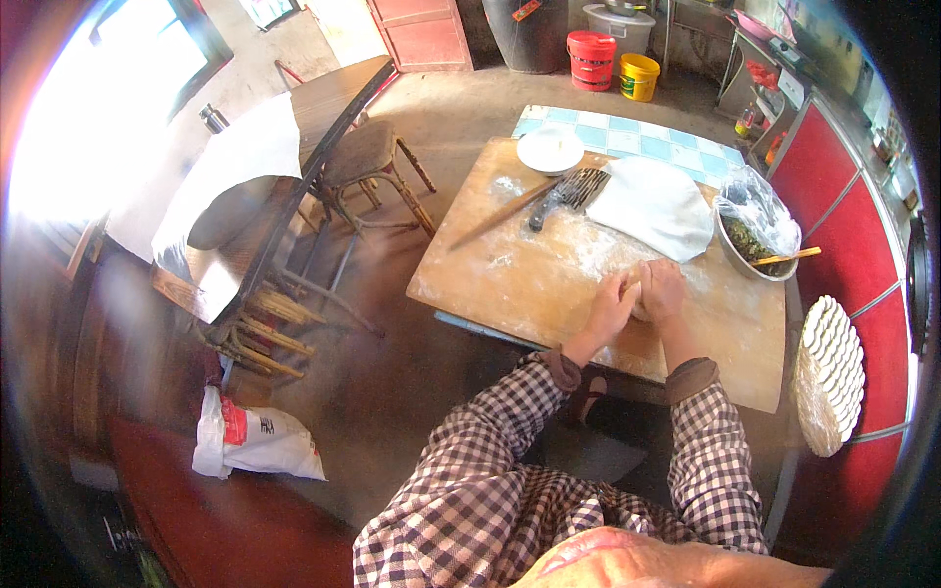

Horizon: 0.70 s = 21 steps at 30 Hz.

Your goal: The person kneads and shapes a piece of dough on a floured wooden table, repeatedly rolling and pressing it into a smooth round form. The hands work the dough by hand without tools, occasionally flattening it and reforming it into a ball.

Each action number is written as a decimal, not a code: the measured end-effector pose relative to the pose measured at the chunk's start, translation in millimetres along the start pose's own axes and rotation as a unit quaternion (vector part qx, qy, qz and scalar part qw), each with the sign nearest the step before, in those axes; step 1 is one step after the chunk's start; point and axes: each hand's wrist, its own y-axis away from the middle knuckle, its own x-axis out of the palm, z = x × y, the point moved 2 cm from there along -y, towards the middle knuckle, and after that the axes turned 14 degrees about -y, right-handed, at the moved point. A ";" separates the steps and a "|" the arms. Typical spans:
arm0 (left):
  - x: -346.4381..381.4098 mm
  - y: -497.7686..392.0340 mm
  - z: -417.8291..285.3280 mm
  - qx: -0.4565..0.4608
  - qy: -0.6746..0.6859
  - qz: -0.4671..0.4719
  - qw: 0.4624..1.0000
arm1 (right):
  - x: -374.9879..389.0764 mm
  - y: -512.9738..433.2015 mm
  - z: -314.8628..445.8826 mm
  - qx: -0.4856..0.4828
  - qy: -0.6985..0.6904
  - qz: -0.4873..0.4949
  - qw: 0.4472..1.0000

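Note:
On a floured wooden board (529, 287), my left hand (612, 303) and my right hand (664, 287) press together around a lump of dough (638, 309), which they mostly cover. Beyond them lies a folded white cloth (654, 206). To its left are a cleaver (562, 202) with a black handle and dark and light stripes on its blade, and a tapered wooden rolling pin (503, 213). A white bowl (550, 150) stands at the board's far edge. At the right, a metal bowl (775, 275) of chopped green filling is partly covered by clear plastic, with chopsticks (786, 256) across its rim.
A tray of white dumplings (831, 367), partly under plastic, is right of the board. Blue and white tiles (632, 136) show beyond it. A wooden stool (364, 154) and a long table (338, 103) stand left. A white sack (272, 445) lies lower left; red (591, 62) and yellow (638, 77) buckets stand behind.

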 end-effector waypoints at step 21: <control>9.5 71.6 -50.3 0.232 -0.045 -0.071 0.969 | -22.5 40.8 43.3 0.250 -0.436 -0.105 0.858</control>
